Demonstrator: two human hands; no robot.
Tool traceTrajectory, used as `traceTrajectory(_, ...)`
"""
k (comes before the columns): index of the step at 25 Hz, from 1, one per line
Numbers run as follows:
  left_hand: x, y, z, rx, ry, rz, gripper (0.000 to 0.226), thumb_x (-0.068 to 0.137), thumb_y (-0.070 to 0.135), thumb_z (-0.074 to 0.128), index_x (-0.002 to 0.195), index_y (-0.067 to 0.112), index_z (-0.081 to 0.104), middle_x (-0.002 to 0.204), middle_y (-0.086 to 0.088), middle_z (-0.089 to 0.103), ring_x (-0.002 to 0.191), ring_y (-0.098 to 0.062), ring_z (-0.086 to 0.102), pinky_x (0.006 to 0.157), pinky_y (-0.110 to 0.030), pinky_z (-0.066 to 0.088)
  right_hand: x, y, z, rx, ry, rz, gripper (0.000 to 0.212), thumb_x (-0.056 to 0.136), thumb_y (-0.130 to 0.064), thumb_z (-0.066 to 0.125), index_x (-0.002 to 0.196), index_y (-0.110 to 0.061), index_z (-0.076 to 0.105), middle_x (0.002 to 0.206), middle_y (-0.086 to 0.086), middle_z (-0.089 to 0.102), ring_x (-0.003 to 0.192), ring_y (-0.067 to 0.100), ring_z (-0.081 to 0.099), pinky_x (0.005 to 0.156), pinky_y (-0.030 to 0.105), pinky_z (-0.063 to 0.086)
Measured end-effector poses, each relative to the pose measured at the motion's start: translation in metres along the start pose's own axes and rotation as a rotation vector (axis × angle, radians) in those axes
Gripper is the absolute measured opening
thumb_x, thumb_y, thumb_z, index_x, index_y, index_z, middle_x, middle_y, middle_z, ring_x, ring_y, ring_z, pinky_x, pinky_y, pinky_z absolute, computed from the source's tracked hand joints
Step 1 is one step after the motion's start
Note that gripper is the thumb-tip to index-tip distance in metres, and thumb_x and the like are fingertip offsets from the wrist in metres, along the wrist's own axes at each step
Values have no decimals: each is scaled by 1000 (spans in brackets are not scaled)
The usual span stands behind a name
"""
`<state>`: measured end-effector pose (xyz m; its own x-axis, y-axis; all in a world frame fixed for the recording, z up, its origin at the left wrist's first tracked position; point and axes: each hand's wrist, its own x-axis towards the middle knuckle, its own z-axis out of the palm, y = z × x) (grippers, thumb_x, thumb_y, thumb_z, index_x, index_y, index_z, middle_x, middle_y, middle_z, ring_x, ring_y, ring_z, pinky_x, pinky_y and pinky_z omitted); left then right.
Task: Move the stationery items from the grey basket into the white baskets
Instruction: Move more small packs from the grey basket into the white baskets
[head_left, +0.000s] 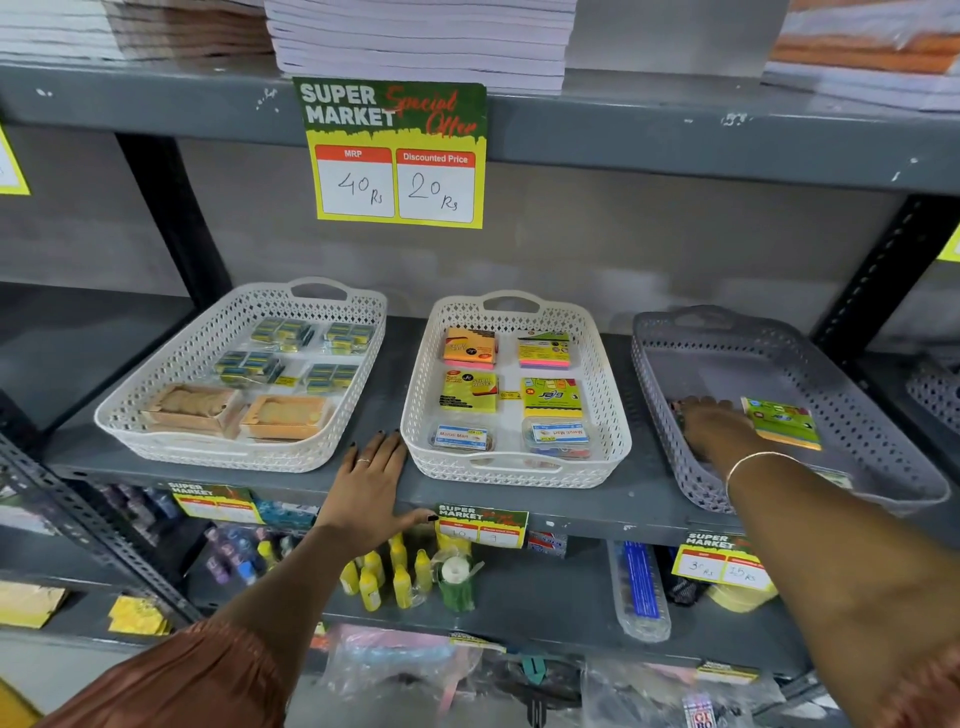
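The grey basket (670, 364) stands at the right of the shelf. Inside it lies a green sticky-note pack (782, 422). My right hand (714, 423) reaches into that basket, fingers spread just left of the pack and touching its edge. The middle white basket (613, 436) holds several sticky-note packs and two small clear boxes. The left white basket (171, 364) holds several small dark packs and two brown boxes. My left hand (371, 486) rests flat and open on the shelf edge between the two white baskets, holding nothing.
A grey metal shelf (587, 506) carries the baskets, with black uprights on both sides. A yellow price sign (400, 156) hangs from the shelf above. Yellow glue bottles (387, 577) and other goods fill the shelf below. Paper stacks lie on top.
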<state>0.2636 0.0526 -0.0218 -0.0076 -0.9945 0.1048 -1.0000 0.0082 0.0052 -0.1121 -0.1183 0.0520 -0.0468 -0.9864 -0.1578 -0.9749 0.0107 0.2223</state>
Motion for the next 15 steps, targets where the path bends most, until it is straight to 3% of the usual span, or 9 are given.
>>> traceTrajectory(7,-1,-2,2,27,2,3,106,68,82,25,144,9,18,153,-8,23,141,-24,16,116,-46,14,1,1,-13,-16,-38,66,55,87,-8,54,140,-6,38,144,16,43,134,33,38,107,47,40)
traceTrajectory(12,0,-2,2,25,-3,4,108,65,82,18,144,9,16,153,-8,22,142,-24,14,116,-46,11,5,-8,-48,108,159,277,48,93,-16,47,140,-4,40,146,18,43,135,33,40,111,45,33)
traceTrajectory(15,0,-2,2,22,-9,6,109,63,82,14,144,9,16,154,-8,21,142,-24,13,116,-46,11,8,-27,-73,200,268,252,52,92,-18,50,140,-5,38,145,20,41,134,35,39,112,46,34)
